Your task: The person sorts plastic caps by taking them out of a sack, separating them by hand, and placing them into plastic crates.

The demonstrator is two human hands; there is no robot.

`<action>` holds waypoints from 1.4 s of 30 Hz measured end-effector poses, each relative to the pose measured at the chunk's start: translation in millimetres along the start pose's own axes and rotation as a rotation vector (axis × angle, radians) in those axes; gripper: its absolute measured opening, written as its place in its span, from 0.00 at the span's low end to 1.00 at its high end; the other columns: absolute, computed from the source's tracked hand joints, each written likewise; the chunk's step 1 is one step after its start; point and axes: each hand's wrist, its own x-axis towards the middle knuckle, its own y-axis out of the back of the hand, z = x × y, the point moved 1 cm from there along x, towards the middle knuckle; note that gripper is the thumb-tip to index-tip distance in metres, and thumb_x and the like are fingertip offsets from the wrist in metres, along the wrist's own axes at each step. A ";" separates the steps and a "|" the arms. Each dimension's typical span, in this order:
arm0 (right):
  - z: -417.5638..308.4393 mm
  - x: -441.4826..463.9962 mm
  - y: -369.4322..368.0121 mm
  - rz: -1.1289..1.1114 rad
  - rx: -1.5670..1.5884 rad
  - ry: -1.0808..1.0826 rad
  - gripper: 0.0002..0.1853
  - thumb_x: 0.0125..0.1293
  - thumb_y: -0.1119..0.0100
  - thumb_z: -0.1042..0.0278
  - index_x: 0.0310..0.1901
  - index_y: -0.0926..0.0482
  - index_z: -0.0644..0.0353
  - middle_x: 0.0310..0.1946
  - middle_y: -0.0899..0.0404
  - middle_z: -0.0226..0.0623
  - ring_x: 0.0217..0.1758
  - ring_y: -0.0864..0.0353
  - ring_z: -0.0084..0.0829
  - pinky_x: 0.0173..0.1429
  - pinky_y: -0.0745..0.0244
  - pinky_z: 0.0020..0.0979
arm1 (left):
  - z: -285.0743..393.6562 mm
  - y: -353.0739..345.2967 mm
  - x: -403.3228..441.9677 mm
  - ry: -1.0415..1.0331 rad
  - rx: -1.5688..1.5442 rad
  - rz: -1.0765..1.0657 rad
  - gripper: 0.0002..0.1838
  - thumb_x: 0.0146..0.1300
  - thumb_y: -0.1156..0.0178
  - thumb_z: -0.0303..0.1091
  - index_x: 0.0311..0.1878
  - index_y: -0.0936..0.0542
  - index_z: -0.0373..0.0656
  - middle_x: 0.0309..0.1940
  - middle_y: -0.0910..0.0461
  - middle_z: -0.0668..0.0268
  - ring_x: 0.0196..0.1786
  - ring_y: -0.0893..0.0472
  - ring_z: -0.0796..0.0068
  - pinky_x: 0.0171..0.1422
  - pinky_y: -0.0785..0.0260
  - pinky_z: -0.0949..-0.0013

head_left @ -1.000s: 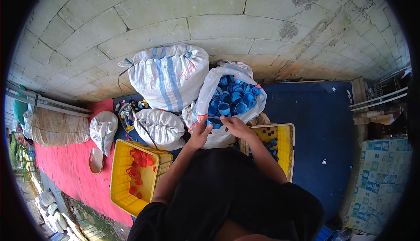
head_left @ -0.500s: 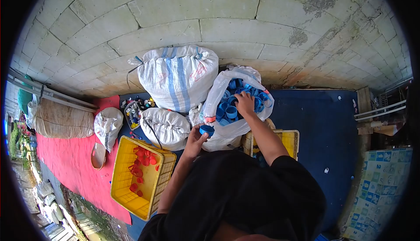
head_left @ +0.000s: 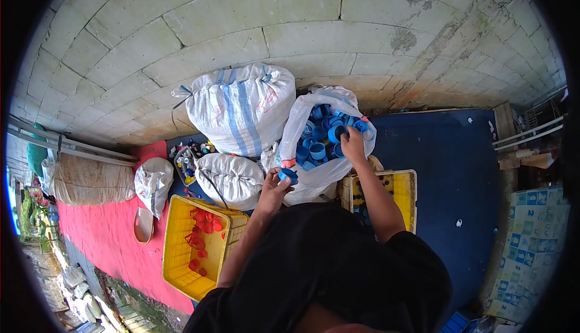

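In my left hand (head_left: 275, 189) is a blue plastic cap (head_left: 288, 176), gripped between thumb and fingers just left of the open white plastic bag (head_left: 296, 126). Many blue caps (head_left: 317, 150) of the same kind fill that bag. My right hand (head_left: 354, 145) is over the bag's right side, its fingers closed at the rim of another blue cap (head_left: 336, 133). Part of that grip is hidden behind the fingers.
A yellow crate (head_left: 175, 266) with several red plastic pieces stands at left. Another yellow crate (head_left: 412, 197) is partly under my right arm. Tied white sacks (head_left: 241, 112) lean near the block wall (head_left: 302, 28). A shallow basket (head_left: 144, 225) lies on the red mat (head_left: 103, 230).
My right hand has drawn back from deep among the caps toward the bag's right front edge, with a blue cap at its fingertips. The left hand still holds its cap, now tilted differently.
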 end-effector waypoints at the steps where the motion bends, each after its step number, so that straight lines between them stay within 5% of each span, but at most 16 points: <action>1: -11.3 -2.1 11.3 0.010 0.001 -0.014 0.13 0.63 0.41 0.73 0.48 0.23 0.65 0.39 0.18 0.50 0.41 0.16 0.46 0.43 0.23 0.41 | 0.7 -4.9 4.7 0.007 0.030 -0.028 0.22 0.66 0.36 0.30 0.56 0.36 0.49 0.53 0.26 0.66 0.52 0.20 0.69 0.53 0.29 0.63; 3: -30.0 -9.0 31.7 -0.228 0.415 -0.543 0.16 0.64 0.43 0.74 0.52 0.26 0.69 0.39 0.19 0.53 0.36 0.13 0.41 0.36 0.21 0.37 | 0.4 -16.3 12.8 0.034 0.084 -0.072 0.23 0.65 0.34 0.32 0.57 0.36 0.50 0.53 0.25 0.67 0.53 0.23 0.73 0.50 0.31 0.65; 10: -41.5 -29.0 45.5 0.031 0.635 -0.552 0.13 0.62 0.44 0.79 0.48 0.29 0.70 0.37 0.21 0.47 0.27 0.14 0.36 0.30 0.17 0.33 | -17.8 -47.7 35.1 0.112 0.220 -0.188 0.25 0.63 0.31 0.37 0.57 0.36 0.50 0.52 0.26 0.69 0.50 0.24 0.76 0.48 0.31 0.69; 16: -50.5 -32.8 62.5 -0.045 0.612 -0.615 0.12 0.59 0.43 0.77 0.43 0.31 0.67 0.38 0.22 0.46 0.27 0.13 0.41 0.28 0.17 0.36 | -28.1 -58.6 41.0 0.150 0.322 -0.174 0.24 0.64 0.33 0.37 0.56 0.36 0.52 0.51 0.25 0.69 0.49 0.23 0.75 0.47 0.33 0.68; 18: -56.9 -34.4 69.3 -0.088 0.722 -0.652 0.11 0.60 0.43 0.76 0.42 0.31 0.67 0.38 0.24 0.44 0.27 0.14 0.36 0.27 0.19 0.33 | -29.5 -56.8 40.6 0.169 0.307 -0.170 0.26 0.62 0.31 0.38 0.57 0.36 0.50 0.52 0.26 0.68 0.48 0.23 0.76 0.45 0.33 0.70; 23: -48.9 -41.5 60.8 -0.059 0.499 -0.543 0.11 0.61 0.45 0.77 0.45 0.30 0.66 0.40 0.23 0.45 0.35 0.13 0.36 0.33 0.17 0.33 | -28.1 -49.9 41.7 0.193 0.274 -0.120 0.25 0.64 0.32 0.41 0.56 0.35 0.50 0.50 0.25 0.67 0.47 0.23 0.76 0.46 0.34 0.70; 27: -28.4 -52.9 35.4 -0.091 0.610 -0.547 0.14 0.59 0.45 0.79 0.48 0.28 0.67 0.40 0.22 0.45 0.39 0.13 0.40 0.31 0.17 0.36 | -23.2 -42.4 40.0 0.170 0.284 -0.104 0.22 0.67 0.36 0.39 0.57 0.36 0.51 0.50 0.24 0.68 0.48 0.23 0.72 0.48 0.35 0.67; 33: -43.3 -52.9 34.6 -0.134 1.047 -0.934 0.15 0.66 0.51 0.80 0.54 0.27 0.65 0.47 0.22 0.43 0.44 0.14 0.38 0.37 0.14 0.36 | -14.2 -27.2 34.3 0.105 0.220 -0.019 0.24 0.66 0.34 0.40 0.58 0.35 0.50 0.48 0.23 0.68 0.47 0.22 0.74 0.47 0.35 0.69; 36: -46.3 -53.0 32.4 -0.078 1.106 -0.973 0.13 0.67 0.49 0.77 0.52 0.25 0.62 0.43 0.21 0.40 0.40 0.15 0.33 0.34 0.17 0.32 | -9.2 -20.6 32.6 0.106 0.147 -0.049 0.26 0.67 0.36 0.39 0.63 0.35 0.48 0.49 0.22 0.67 0.47 0.22 0.74 0.48 0.34 0.68; 42: -101.5 -44.1 64.2 -0.312 1.117 -0.777 0.12 0.66 0.44 0.74 0.50 0.27 0.63 0.28 0.20 0.35 0.27 0.18 0.26 0.28 0.27 0.26 | 1.2 -26.4 28.7 0.174 -0.112 -0.112 0.22 0.72 0.44 0.46 0.63 0.29 0.47 0.49 0.20 0.67 0.49 0.20 0.70 0.53 0.31 0.67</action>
